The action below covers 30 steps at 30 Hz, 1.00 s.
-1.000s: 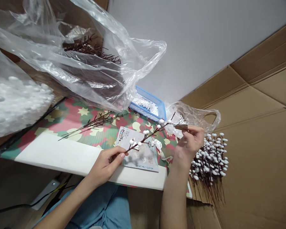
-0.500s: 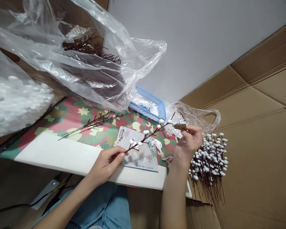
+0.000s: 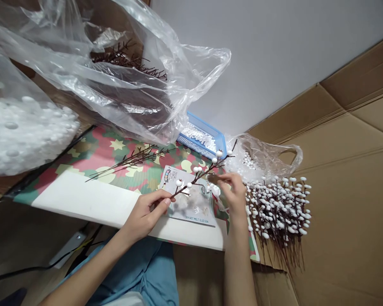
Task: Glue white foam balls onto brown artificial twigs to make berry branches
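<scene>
White-beaded twig (image 3: 198,178) pinched in our left hand (image 3: 145,210); right hand (image 3: 232,193) pinches a brown scrap (image 3: 212,178). We log a beaded bunch (image 3: 277,208) at three o'clock, bare twigs (image 3: 127,61) at eleven.

- Bare left hand (image 3: 145,212): fingers curled inward, thumb resting alongside them.
- Bare right hand (image 3: 232,197): raised, fingertips pinched toward the thumb.
- Bare left forearm (image 3: 89,267) and bare right forearm (image 3: 238,272): reaching forward, angled toward each other.
</scene>
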Motion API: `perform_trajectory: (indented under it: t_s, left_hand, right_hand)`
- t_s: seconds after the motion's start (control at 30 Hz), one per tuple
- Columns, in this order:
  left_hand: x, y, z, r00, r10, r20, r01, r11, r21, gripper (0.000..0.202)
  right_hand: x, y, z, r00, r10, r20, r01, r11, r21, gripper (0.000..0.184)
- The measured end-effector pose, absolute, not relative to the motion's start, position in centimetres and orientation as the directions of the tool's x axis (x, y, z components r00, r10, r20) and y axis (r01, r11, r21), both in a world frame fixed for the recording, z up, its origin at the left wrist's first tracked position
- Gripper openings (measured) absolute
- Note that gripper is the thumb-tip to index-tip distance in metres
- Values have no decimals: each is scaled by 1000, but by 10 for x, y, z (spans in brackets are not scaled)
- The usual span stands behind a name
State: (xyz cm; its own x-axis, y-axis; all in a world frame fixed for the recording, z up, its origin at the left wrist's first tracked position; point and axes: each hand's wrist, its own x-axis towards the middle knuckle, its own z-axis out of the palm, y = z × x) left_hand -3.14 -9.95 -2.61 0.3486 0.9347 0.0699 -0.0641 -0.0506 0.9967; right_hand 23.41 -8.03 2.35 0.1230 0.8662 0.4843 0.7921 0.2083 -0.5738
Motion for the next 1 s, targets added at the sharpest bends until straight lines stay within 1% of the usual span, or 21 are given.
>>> perform_trajectory:
  t_s: [0.07, 0.13, 0.23, 0.3, 0.53, 0.67, 0.77, 0.83, 0.9, 0.93, 1.0]
  left_hand:
    - [-32, -100, -27, 327, 943, 57, -80, -33, 996, 28]
    - [-32, -101, -27, 291, 956, 44, -102, -15, 995, 26]
    - [-32, -101, -27, 239, 971, 33, -136, -1, 991, 24]
    - [-32, -101, -27, 224, 974, 38, -145, -5, 989, 23]
    - [-32, -101, -27, 216, 976, 26, -153, 7, 988, 23]
    - [-31, -102, -27, 207, 978, 31, -166, 4, 986, 23]
    - [-31, -102, -28, 206, 978, 29, -172, 7, 985, 24]
    - [-31, -101, -29, 205, 979, 22, -180, 16, 984, 24]
    - [-30, -101, -29, 201, 980, 10, -194, 29, 981, 23]
    - [-30, -101, -29, 201, 980, 3, -201, 38, 979, 23]
    - [-30, -101, -28, 200, 980, -14, -212, 57, 976, 24]
  right_hand:
    - [221, -86, 17, -36, 900, 434, 860, 250, -446, 6]
    - [207, -91, 11, -136, 902, 410, 898, 287, -334, 10]
    - [191, -96, 5, -227, 889, 397, 934, 315, -172, 13]
    - [186, -97, 4, -264, 880, 395, 943, 322, -87, 14]
    - [180, -100, 0, -349, 854, 387, 935, 344, 86, 13]
    - [175, -102, -1, -412, 842, 348, 911, 366, 191, 14]
    - [175, -103, 1, -429, 842, 326, 901, 376, 216, 13]
    - [179, -105, 4, -404, 858, 318, 914, 361, 187, 11]
    - [184, -108, 10, -349, 869, 352, 937, 328, 120, 9]
    - [186, -112, 13, -307, 865, 397, 950, 304, 72, 10]
    - [185, -121, 18, -186, 846, 500, 965, 254, -70, 10]
